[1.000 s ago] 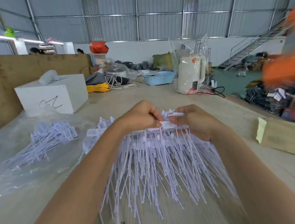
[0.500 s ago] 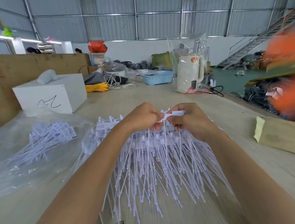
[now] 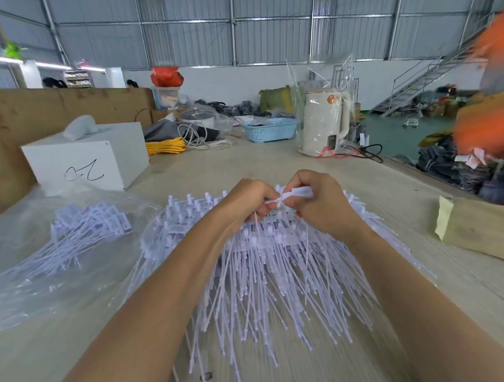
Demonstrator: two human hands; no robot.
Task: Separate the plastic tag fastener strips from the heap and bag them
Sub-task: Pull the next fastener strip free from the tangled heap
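A heap of white plastic tag fastener strips fans out toward me on the wooden table. Both hands work at its far edge. My left hand has curled fingers pinching a fastener head, and my right hand pinches the white tag end of the same strip, held just above the heap. To the left lies a clear plastic bag with a bundle of separated fasteners in it.
A white box stands at the back left against a wooden board. Farther back are yellow cable, a blue basket and a bagged white kettle. A wooden block lies at right. A blurred orange shape moves at the right edge.
Both hands have lifted slightly, pulling one strip's tag end up out of the heap. The orange blur at right has shifted.
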